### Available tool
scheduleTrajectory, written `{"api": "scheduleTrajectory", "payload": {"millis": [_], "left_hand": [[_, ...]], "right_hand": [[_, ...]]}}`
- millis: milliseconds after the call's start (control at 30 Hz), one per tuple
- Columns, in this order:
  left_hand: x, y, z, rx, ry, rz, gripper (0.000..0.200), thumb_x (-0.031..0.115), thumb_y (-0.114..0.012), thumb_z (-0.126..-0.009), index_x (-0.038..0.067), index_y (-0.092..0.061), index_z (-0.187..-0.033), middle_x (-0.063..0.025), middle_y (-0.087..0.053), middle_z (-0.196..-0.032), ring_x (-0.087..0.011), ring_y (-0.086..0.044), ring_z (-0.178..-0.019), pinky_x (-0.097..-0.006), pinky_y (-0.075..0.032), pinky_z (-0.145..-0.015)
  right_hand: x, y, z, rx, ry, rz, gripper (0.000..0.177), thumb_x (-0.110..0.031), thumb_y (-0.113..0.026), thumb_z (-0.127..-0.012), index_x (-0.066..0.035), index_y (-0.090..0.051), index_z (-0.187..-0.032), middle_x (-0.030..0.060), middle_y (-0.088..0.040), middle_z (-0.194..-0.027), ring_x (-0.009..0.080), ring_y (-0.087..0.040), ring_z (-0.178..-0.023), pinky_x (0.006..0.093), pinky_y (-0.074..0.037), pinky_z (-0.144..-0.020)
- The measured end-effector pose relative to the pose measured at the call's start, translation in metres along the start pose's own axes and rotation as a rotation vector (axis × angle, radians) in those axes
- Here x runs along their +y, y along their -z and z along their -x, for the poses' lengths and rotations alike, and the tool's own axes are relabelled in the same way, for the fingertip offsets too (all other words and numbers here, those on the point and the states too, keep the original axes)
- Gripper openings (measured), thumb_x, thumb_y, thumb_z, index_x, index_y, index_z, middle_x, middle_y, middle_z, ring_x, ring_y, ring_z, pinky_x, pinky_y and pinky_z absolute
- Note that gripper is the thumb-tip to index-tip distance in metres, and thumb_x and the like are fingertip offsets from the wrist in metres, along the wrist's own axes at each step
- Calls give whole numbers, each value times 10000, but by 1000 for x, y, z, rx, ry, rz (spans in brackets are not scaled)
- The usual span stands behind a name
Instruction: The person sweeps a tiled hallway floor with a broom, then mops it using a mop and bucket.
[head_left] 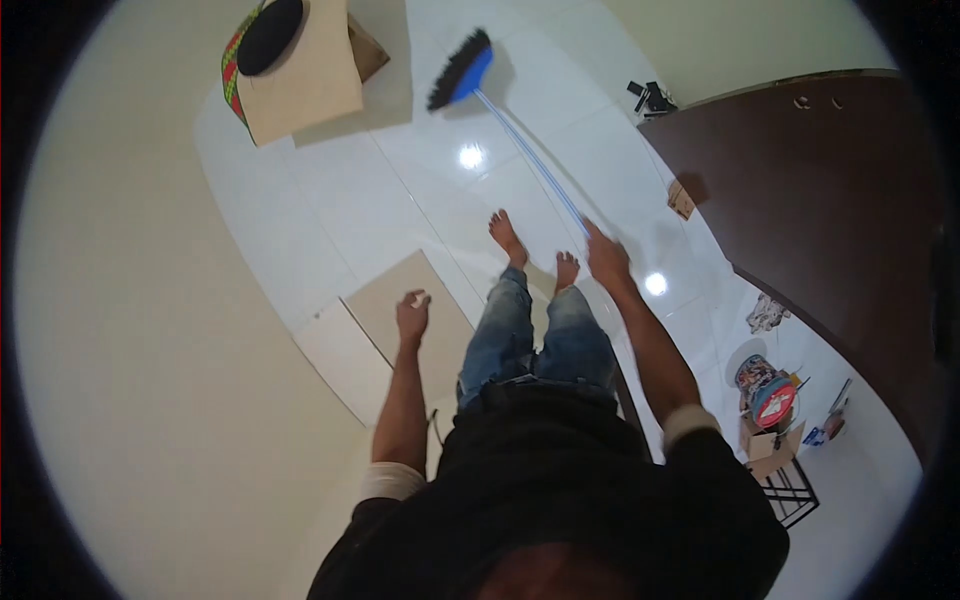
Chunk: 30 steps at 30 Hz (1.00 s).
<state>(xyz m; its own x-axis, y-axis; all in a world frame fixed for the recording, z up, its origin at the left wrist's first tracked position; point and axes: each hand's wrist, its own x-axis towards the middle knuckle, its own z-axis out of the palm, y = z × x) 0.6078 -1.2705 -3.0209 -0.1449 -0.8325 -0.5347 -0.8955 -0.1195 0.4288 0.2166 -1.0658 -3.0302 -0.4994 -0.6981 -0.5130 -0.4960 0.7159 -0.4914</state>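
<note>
A broom [537, 162] with a pale blue handle, a blue head and black bristles reaches forward across the floor. Its bristles are at the far end, in the upper middle of the head view. My right hand [606, 258] is closed around the near end of the handle. On the other side, my left hand [413, 317] hangs above a flat beige board, its fingers curled together. A small pale patch shows at those fingers, too small to name. Below the hand, the beige board [425, 280] lies on the white tiles.
A cardboard box [310, 85] with a dark round thing on it stands at the upper left. A brown door [820, 170] fills the right. Near it are a small cardboard piece [681, 200], a bucket [765, 390] and an open box [775, 450]. The floor [350, 200] is glossy white tile.
</note>
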Motion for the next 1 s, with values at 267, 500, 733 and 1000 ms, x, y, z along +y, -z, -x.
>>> {"api": "scheduleTrajectory", "payload": {"millis": [267,500,733,1000], "left_hand": [[59,-58,71,71,0,105,328,278,-650,-847,106,-651,-1126,-200,-565,-1131,-303,-637,-926,-395,-496,-821],[-64,-107,171,52,235,120,364,301,-700,-779,111,-671,-1088,-212,-609,-1024,-358,-587,-1002,-435,-474,-856],[-109,-119,231,60,422,244,366,335,-690,-717,78,-709,-976,-253,-665,-845,-362,-653,-789,-417,-523,-768],[-131,-37,199,221,315,374,364,297,-663,-772,88,-650,-1069,-225,-543,-1033,-321,-585,-953,-392,-494,-825]], "right_hand": [[201,-40,43,-158,-106,115,508,-134,-462,-918,-164,-381,-1418,197,-629,-1125,391,-606,-1003,511,-478,-836],[327,37,449,-237,-181,248,455,-111,-464,-920,-48,-430,-1370,231,-639,-1045,401,-638,-763,475,-506,-632],[266,118,406,-213,-103,194,280,-133,-497,-927,-17,-532,-1180,294,-612,-794,478,-606,-763,547,-448,-632],[-7,-65,159,-571,492,-196,373,-268,-608,-900,35,-454,-1055,121,-648,-835,254,-648,-771,395,-507,-683]]}}
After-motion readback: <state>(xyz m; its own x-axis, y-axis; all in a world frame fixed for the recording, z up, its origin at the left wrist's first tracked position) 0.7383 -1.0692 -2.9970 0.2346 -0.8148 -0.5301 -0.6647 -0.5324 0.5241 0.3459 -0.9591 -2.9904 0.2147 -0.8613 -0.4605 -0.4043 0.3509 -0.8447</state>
